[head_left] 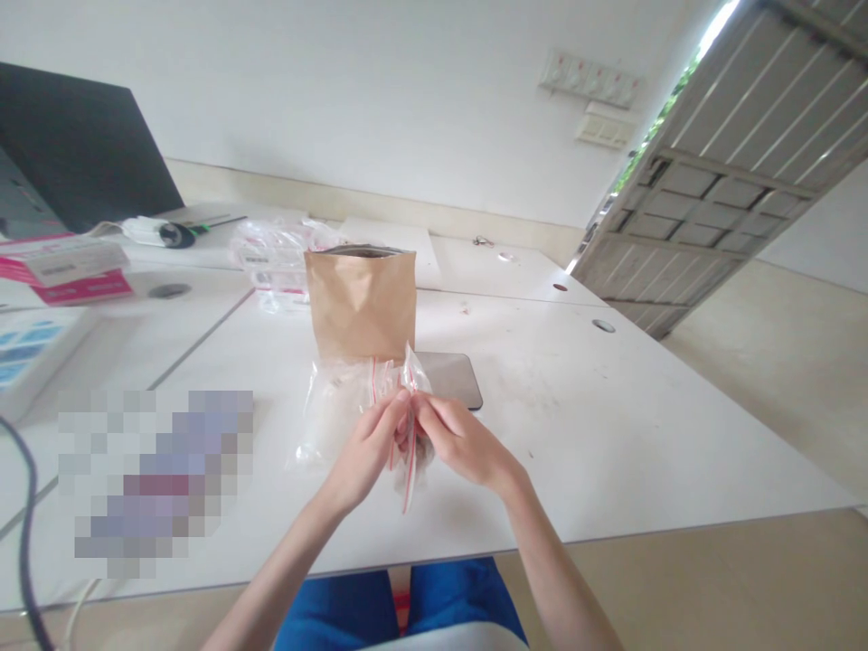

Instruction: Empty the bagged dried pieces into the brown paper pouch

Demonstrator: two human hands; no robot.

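Observation:
A clear zip-lock bag (410,470) with a red seal line is pinched between both hands, low over the table. My left hand (376,434) grips its seal edge, thumb and fingers pressed together. Close against it, my right hand (457,438) pinches the same edge. Something brownish shows inside the bag, too covered to name. More clear zip-lock bags (332,407) with red seals lie flat to the left of my hands. Directly behind stands an upright brown paper bag (363,307), its top open. Partly hidden by the bag and my hands is a flat grey rounded object (454,378).
Plastic-wrapped boxes (275,262) stand behind the paper bag on the left. Pink and white boxes (81,271), a white device (155,231) and a black monitor (88,145) are at the far left. A dark cable (28,524) runs down the left edge of the white table (576,434).

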